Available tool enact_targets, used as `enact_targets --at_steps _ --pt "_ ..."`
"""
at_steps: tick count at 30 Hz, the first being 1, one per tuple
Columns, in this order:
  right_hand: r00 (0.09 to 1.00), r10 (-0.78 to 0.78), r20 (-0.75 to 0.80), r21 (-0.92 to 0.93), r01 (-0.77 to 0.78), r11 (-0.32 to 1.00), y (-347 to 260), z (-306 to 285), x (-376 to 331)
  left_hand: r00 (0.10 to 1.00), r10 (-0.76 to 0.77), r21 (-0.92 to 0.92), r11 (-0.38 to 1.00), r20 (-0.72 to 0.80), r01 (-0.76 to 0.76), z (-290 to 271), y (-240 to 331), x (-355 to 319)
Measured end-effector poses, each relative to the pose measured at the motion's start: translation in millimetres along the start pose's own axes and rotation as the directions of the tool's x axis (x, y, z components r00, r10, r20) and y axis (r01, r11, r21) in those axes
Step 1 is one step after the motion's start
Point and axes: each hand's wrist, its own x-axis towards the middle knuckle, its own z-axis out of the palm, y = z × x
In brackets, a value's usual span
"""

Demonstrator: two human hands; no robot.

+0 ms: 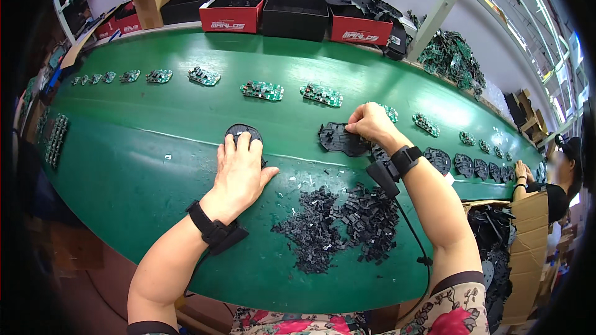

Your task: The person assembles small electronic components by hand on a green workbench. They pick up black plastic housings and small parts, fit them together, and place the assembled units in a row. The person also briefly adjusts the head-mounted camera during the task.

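Observation:
My left hand (241, 170) lies over a rounded black plastic cover (244, 129) on the green table. Its fingers stretch across the cover, with the thumb spread to the side. Farther right, my right hand (372, 125) pinches at the upper edge of a black plastic shell (338, 139), which shows moulded ribs and lies on the table. Whether a small part is also between those fingertips is hidden. Nearer me, between my forearms, sits a heap of small black plastic pieces (316, 226). Beyond the hands, a green circuit board (321, 95) lies with others in a row.
More black shells (464, 165) line up at the right, near a co-worker's hands (522, 170). A cardboard box (528, 254) of black parts stands beside my right arm. Red and black boxes (233, 17) and a tangled dark heap (453, 59) edge the table's far side.

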Motion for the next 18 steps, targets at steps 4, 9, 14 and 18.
enact_targets --at_steps 4,9,14,18 --pt "0.996 0.044 0.083 -0.024 -0.042 0.999 -1.1 -7.7 7.6 0.998 0.028 -0.039 0.999 -0.058 -0.03 7.4 -8.1 -5.0" --pt "0.99 0.102 0.102 -0.086 -0.093 0.992 -0.8 -13.8 12.6 0.999 0.047 -0.116 0.992 -0.023 -0.049 -1.0 -11.0 4.9" --pt "0.987 0.116 0.108 -0.116 -0.103 0.988 -4.2 -16.1 10.5 0.983 0.181 -0.192 0.964 -0.029 -0.183 4.3 -23.3 26.5" --pt "0.988 0.128 0.091 -0.147 -0.114 0.983 -2.6 -15.6 11.6 0.97 0.243 -0.236 0.944 0.02 -0.232 8.4 -27.8 50.8"
